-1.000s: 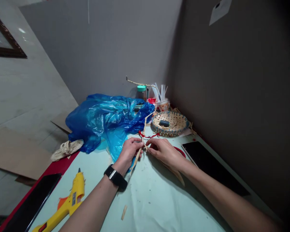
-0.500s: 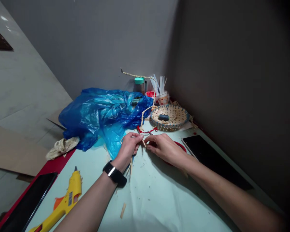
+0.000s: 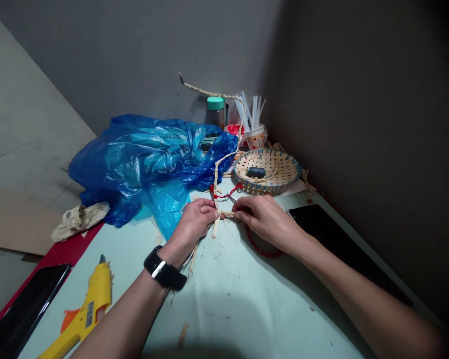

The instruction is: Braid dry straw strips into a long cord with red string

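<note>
While both hands work just in front of the round, pale woven basket with blue stitching on its rim [image 3: 243,184], a little to its left, the thin, pale braided fibre cord [image 3: 216,174] runs from the fingers up past the basket's left side and bends leftward above and behind it. The left hand [image 3: 199,219] has thumb and fingers pinched together on the lower end of the cord, where the strips part. The right hand [image 3: 265,219], nearer the basket, has thumb and forefinger closed on a flat, straw-coloured fibre strip [image 3: 227,214] drawn out sideways; its other fingers are curled, and how tightly they close cannot be told. A second pale, flat strip [image 3: 214,230] hangs down from the left fingertips. The step in hand looks like crossing or drawing in loose strips at the cord's end, and it calls for a pinch right at the crossing, so that the finished braid cannot slacken. The strip is best pulled snug with an even, gentle tension, laid flat rather than twisted, since a dry fibre would probably split under a sharp tug. The knotted red string [image 3: 232,191] lies very close, between the fingers and the basket, and could snag a loose end. A small, dark pointed tip [image 3: 232,200] also shows beside the right fingers; whether they hold it is unclear, but the strip should pass well clear of it.
</note>
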`<state>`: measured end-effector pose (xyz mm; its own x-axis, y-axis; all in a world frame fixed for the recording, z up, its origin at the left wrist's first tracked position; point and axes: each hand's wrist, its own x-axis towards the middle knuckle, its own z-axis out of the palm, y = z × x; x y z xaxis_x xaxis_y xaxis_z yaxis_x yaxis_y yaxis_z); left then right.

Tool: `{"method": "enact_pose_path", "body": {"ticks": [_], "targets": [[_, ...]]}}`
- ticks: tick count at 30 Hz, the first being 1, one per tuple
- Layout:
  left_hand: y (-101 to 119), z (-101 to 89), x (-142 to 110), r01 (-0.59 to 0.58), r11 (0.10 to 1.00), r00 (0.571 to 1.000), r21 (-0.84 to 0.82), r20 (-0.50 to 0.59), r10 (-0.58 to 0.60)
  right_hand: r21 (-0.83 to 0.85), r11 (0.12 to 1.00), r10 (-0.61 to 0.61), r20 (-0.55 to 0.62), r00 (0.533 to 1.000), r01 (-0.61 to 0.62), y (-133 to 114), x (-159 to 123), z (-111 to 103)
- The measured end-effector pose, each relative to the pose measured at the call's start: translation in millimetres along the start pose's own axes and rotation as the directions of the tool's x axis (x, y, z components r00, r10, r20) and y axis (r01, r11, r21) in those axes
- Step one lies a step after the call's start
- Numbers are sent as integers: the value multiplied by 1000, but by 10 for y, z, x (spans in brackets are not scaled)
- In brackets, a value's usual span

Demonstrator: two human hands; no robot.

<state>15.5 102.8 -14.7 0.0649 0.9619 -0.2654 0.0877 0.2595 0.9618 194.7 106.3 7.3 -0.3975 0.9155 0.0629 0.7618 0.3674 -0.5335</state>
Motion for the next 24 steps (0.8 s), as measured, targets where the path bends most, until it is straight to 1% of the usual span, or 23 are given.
{"method": "enact_pose_path", "body": {"ticks": [5,10,13,17,20,24], "targets": [[51,32,-30,51,999,998,-8,-45,-51,47,999,10,15,1000,-11,51,22,5],[87,46,-58,52,998,998,-20,-38,-53,20,1000,22,20,1000,-22,63,22,20],[33,24,-40,18,1000,1000,-22,-14,-18,-27,999,27,1,1000,-27,42,18,16],[-43,4,-14,-76,997,997,-21,13,76,-53,998,16,-10,1000,-16,-35,30,22],[-62,18,-10,-124,992,992,-17,10,124,-27,1000,-8,-28,1000,7,-105,58,89],[-63,29,-6,-141,990,990,-29,12,141,-49,998,-48,-51,998,45,-159,87,194]]}}
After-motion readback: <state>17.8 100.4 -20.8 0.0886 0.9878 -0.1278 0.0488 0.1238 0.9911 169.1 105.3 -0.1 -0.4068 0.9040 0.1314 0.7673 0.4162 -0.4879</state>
